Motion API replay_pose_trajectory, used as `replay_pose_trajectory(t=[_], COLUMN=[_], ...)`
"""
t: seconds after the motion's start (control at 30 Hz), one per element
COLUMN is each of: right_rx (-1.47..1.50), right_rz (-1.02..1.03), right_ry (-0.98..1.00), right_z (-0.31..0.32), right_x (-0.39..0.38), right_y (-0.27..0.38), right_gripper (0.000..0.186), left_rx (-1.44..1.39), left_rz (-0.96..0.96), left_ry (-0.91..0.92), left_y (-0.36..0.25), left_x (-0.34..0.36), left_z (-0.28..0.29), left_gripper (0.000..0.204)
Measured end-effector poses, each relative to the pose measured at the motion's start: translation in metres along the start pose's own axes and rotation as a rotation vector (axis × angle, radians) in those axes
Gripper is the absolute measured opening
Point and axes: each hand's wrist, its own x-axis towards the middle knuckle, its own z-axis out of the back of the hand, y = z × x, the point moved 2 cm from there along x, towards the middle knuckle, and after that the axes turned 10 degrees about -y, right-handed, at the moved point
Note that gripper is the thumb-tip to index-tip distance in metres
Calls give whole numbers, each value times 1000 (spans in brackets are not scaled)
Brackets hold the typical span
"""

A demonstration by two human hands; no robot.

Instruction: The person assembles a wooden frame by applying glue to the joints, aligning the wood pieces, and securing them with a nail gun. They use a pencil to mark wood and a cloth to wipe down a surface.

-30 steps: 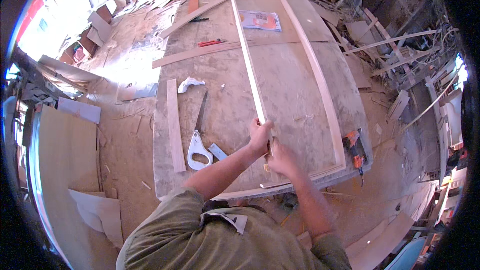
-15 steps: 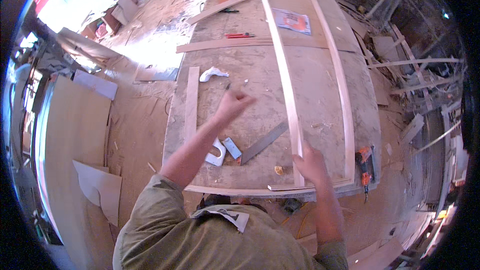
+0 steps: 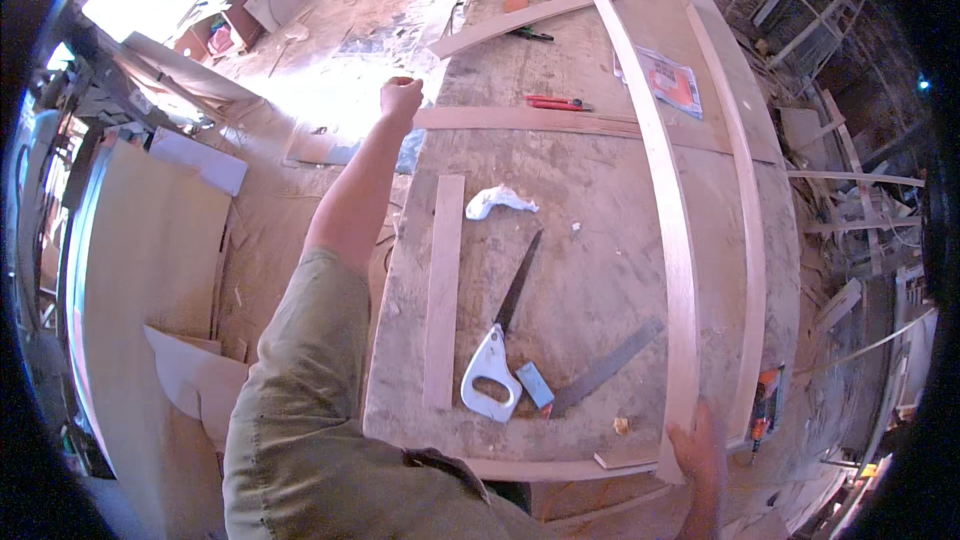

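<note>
Head view: your right hand (image 3: 698,450) grips the near end of a long, narrow, pale wooden strip (image 3: 676,270), running lengthwise over the broad, stained brownish tabletop (image 3: 585,270). Your left hand (image 3: 402,97) is out past the left edge, fingers curled closed; can't tell if holding anything. White-handled steel handsaw (image 3: 490,348) lies left of strip.

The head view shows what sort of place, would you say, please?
Probably a woodworking shop: a white-handled handsaw on a worn worktable, and long wooden strips.
</note>
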Motion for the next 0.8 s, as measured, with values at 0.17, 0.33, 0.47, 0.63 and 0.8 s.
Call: replay_pose_trajectory(t=[0.17,0.33,0.47,0.63,0.8], right_rx=[-47,126,78,165,241], right_rz=[148,55,-25,-115,-187], right_ry=[-280,-186,-159,-37,-14], right_z=[-24,-21,-26,-24,-17], right_x=[-6,-8,-16,-20,-25], right_y=[-26,6,6,34,37], right_gripper=[50,48,49,52,51], left_rx=[-443,-539,-506,-614,-549], left_rz=[132,198,317,309,248], left_ry=[138,361,212,38,12], left_y=[25,35,53,56,37], left_x=[60,95,116,124,107], left_z=[-59,-102,-131,-145,-134], left_gripper=[47,55,54,32,28])
